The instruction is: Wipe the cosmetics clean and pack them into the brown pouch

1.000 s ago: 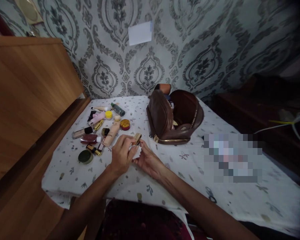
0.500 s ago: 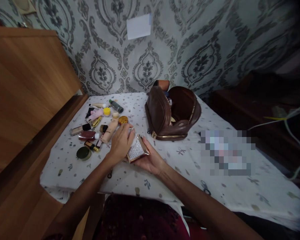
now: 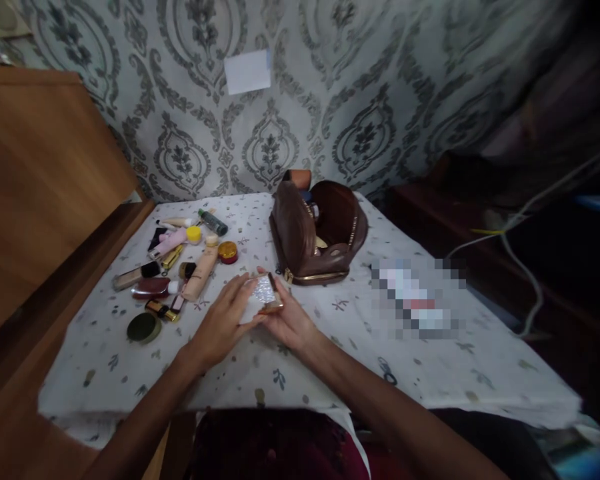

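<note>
A glittery silver compact case (image 3: 265, 289) with shiny gold edges is held up over the table in front of me. My right hand (image 3: 291, 321) grips it from the right and below, fingers wrapped round it. From the left, my left hand (image 3: 223, 323) presses a thin white piece, apparently a tissue (image 3: 250, 311), against the case, with its fingers over the top and its thumb at the near side. The tissue is partly hidden under my fingers. Just left of my hands lies a beige bottle (image 3: 200, 275), and a gold-lidded jar (image 3: 227, 252) stands behind them.
A brown leather bag (image 3: 295, 230) stands unzipped at the back, with items inside. Several cosmetics lie at left, among them a dark round tin (image 3: 143, 327), a red-brown bottle (image 3: 151, 288) and a green bottle (image 3: 213, 223). A blurred-out item (image 3: 415, 297) lies at right.
My view has turned slightly right. My left hand has slid from the far edge of the case towards its left and near side, taking the tissue along. The right hand keeps its hold.
</note>
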`<state>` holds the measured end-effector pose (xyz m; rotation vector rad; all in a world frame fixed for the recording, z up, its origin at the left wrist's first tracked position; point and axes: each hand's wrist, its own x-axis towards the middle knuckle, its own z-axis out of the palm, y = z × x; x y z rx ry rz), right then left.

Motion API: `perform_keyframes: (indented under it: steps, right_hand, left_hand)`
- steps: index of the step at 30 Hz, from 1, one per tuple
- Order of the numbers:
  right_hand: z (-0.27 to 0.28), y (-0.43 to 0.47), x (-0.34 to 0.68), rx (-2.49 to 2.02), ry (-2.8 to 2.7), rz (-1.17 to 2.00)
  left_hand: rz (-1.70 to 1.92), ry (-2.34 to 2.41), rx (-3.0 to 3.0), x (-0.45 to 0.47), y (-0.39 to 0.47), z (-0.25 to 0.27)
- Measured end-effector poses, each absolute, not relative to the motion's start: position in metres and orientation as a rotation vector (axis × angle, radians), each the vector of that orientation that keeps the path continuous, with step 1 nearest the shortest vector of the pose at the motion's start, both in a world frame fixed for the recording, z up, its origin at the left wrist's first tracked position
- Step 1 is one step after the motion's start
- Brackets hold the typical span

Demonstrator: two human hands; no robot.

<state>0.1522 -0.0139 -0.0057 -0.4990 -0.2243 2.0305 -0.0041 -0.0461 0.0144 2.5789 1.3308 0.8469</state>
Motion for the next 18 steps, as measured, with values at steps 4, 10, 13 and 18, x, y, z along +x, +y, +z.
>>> perform_keyframes:
  steps: [4,10,13,18]
  right_hand:
    - [0.001,-0.021,0.147,-0.537,-0.39,1.873]
    - [0.001,-0.014,0.158,-0.471,-0.498,1.77]
    - [0.002,-0.015,0.161,-0.454,-0.508,1.793]
    - [-0.005,-0.02,0.156,-0.513,-0.564,1.889]
  left_hand:
    - [0.857,1.28,2.585,-0.019,-0.045,0.025]
    - [1.048,1.225,2.455,-0.021,-0.032,0.032]
    - [1.194,1.331,2.214,-0.011,-0.031,0.043]
    - [1.32,1.422,1.976,0.005,-0.025,0.054]
